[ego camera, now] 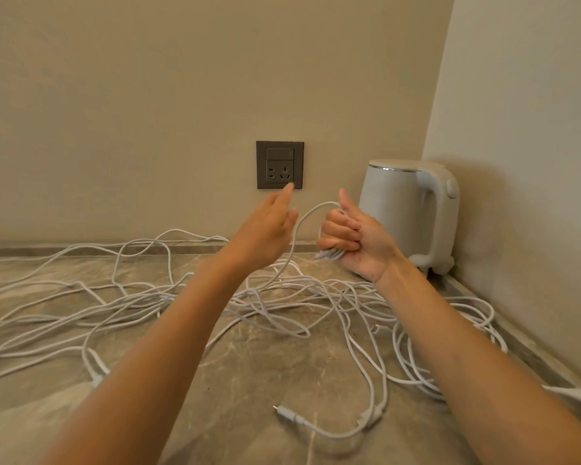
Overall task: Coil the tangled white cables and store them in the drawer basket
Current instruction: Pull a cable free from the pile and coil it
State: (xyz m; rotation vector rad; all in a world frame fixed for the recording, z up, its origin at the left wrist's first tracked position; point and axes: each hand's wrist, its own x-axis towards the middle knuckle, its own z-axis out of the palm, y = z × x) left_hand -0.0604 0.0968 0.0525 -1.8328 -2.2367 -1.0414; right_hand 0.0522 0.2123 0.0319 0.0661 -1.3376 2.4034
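Inside curled right hand (353,239), white cables (331,254)

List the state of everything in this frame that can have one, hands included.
white cables: tangled, sprawled loose over the countertop, one loop lifted off it.
right hand: fingers curled round cable strands, thumb up.
left hand: open, fingers straight, gripping nothing.
kettle: upright in the corner, lid shut.
wall socket: nothing plugged in.
drawer basket: not in view.

Right hand (353,239) gripping looped white cables (265,303), left hand (269,226) open beside, kettle (413,209) behind
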